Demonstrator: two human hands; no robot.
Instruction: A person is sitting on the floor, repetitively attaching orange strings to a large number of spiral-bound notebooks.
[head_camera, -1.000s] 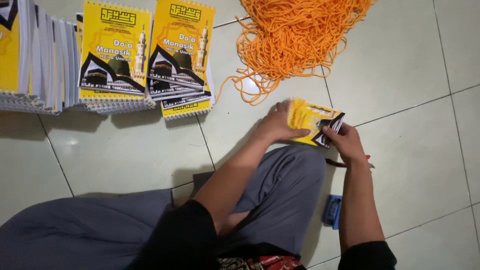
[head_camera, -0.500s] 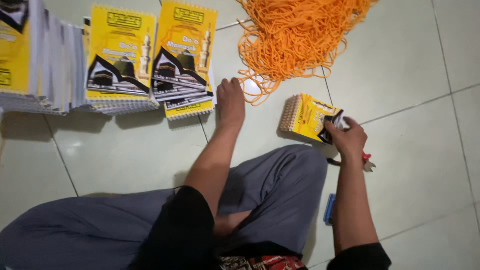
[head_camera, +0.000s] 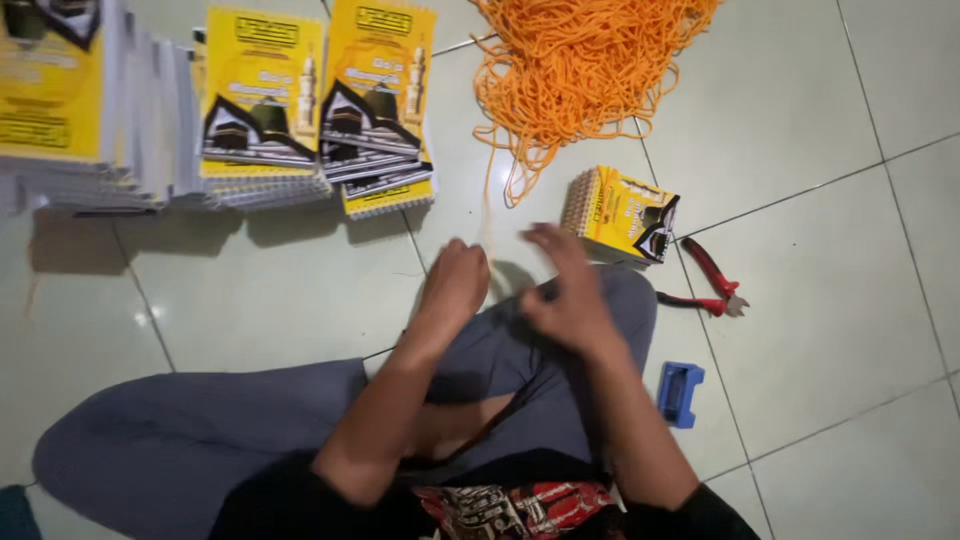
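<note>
- One heap of orange cord lies on the far tiles; one strand runs from it toward the near side, its long axis near-to-far, down to the hands.
- Two yellow spiral-bound booklets lie face up at far left of centre, beside one long row of stacked booklets at the far left; one more small booklet lies alone to the right of the hands, its spiral edge facing left.
- One pair of red-handled pliers and one blue block lie on the right.
- Left hand: fingers curled together at the strand's near end; blur hides whether they pinch it.
- Right hand: over the raised knee, fingers spread apart, blurred, gripping nothing visible.
</note>
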